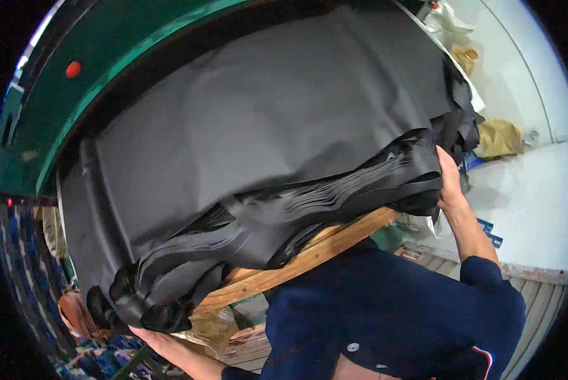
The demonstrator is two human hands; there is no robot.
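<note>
A thick stack of smooth black leather-like sheets spreads across the middle of the view. Along its near side the many layers are bunched and wavy. At the lower left, my left hand grips the bunched near-left corner from below, its fingers partly hidden under the folds. My right hand holds the near-right end of the layers, with its fingers mostly behind the material. Beneath the near edge runs a wooden board, close to my body.
A green machine frame with a red button stands behind and to the left. Crumpled tan wrapping lies on the right, near white panels. Patterned blue and dark fabric is at the far left.
</note>
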